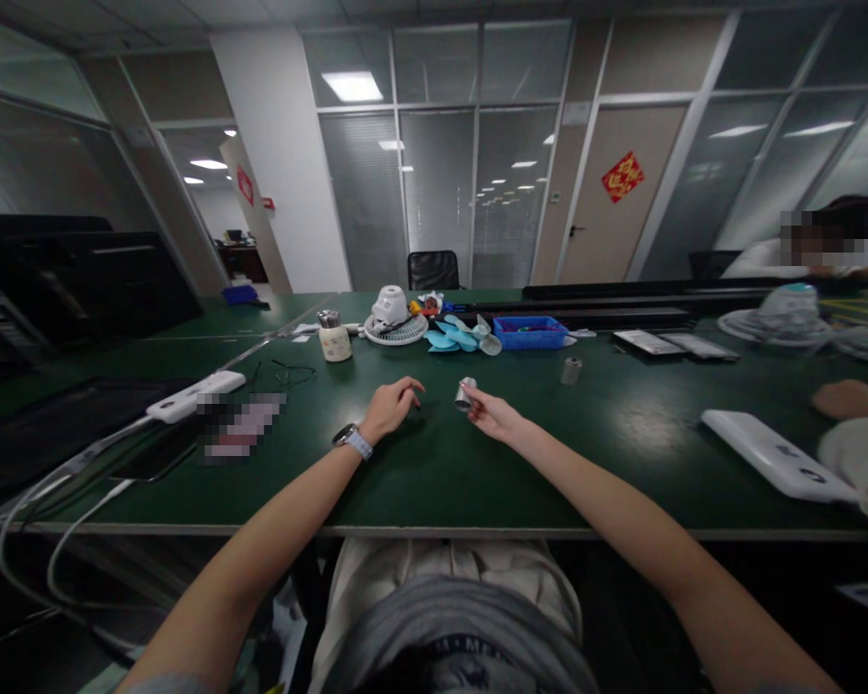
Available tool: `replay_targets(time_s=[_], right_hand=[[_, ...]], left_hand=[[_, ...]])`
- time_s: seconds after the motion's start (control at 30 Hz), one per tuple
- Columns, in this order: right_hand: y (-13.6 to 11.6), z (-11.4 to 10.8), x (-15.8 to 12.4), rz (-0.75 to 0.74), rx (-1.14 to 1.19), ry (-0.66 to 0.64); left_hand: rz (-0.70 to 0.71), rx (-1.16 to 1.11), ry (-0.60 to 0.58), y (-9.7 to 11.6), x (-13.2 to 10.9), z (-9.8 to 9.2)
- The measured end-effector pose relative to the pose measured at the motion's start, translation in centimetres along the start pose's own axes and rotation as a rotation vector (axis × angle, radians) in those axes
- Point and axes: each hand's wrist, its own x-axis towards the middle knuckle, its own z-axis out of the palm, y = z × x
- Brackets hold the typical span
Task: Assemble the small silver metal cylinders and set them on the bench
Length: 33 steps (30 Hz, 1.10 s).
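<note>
My right hand grips a small silver metal cylinder between thumb and fingers, just above the green table. Too little detail shows to tell exactly what the cylinder is. To its left, my left hand hovers over the table with loosely bent fingers apart and nothing in them. A watch with a pale strap is on that wrist. Farther off to the right, a second small metal cylinder stands upright on the table.
At the back are a cream bottle, a white fan part, light-blue fan blades and a blue tray. White power strips lie left and right. A person sits at far right; another person's hand rests nearer.
</note>
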Motion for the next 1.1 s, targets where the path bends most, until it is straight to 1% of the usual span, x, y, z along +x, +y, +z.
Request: replay_targets(time_s=[0.07, 0.1, 0.13, 0.17, 0.23, 0.33, 0.4, 0.47, 0.53, 0.63, 0.7, 0.77, 0.83, 0.93, 1.0, 1.1], right_hand=[[0.1, 0.2, -0.3, 0.020, -0.029, 0.050], [0.2, 0.2, -0.5, 0.001, -0.073, 0.079], [0.3, 0.2, -0.7, -0.053, -0.146, 0.105], [0.4, 0.1, -0.9, -0.132, -0.244, 0.128], [0.7, -0.4, -1.1, -0.341, -0.473, 0.152], [0.7, -1.2, -1.2, -0.697, -0.758, 0.111], [0.5, -1.5, -1.3, -0.906, -0.916, 0.080], [0.2, -1.6, -1.6, -1.040, -1.077, 0.076], [-0.1, -1.4, -1.9, -1.114, -1.221, 0.085], [-0.3, -1.1, -2.2, -1.195, -1.345, 0.084], [-0.3, -0.9, -2.3, -1.237, -1.364, 0.074], [-0.4, -0.8, -2.2, -1.246, -1.335, 0.038], [-0.5, -0.8, -2.2, -1.204, -1.269, -0.030], [-0.8, -0.7, -2.4, -1.071, -1.154, -0.119], [-1.0, -0.6, -2.7, -0.991, -1.102, -0.145], [-1.1, -0.4, -3.1, -0.927, -1.032, -0.162]], left_hand=[[0.001, -0.003, -0.001, 0.0, 0.0, 0.0], [0.002, -0.006, -0.002, 0.0, 0.0, 0.0], [0.004, -0.007, -0.003, 0.0, 0.0, 0.0], [0.006, -0.007, -0.003, 0.0, 0.0, 0.1], [0.008, -0.005, -0.004, -0.1, 0.0, 0.1], [0.009, -0.007, -0.006, -0.3, 0.1, 0.2], [0.010, -0.008, -0.006, -0.3, 0.1, 0.2], [0.009, -0.005, -0.008, -0.3, 0.1, 0.2], [0.004, -0.003, -0.009, -0.1, 0.0, 0.1], [0.000, -0.002, -0.013, 0.1, 0.0, 0.0], [0.002, -0.002, -0.013, 0.2, 0.0, 0.0], [0.008, -0.001, -0.011, 0.2, 0.0, 0.0], [0.011, 0.001, -0.007, 0.2, 0.0, 0.0], [0.012, 0.008, -0.007, 0.2, 0.0, 0.0], [0.010, 0.013, -0.012, 0.3, 0.0, 0.0], [0.006, 0.015, -0.015, 0.3, 0.0, -0.1]])
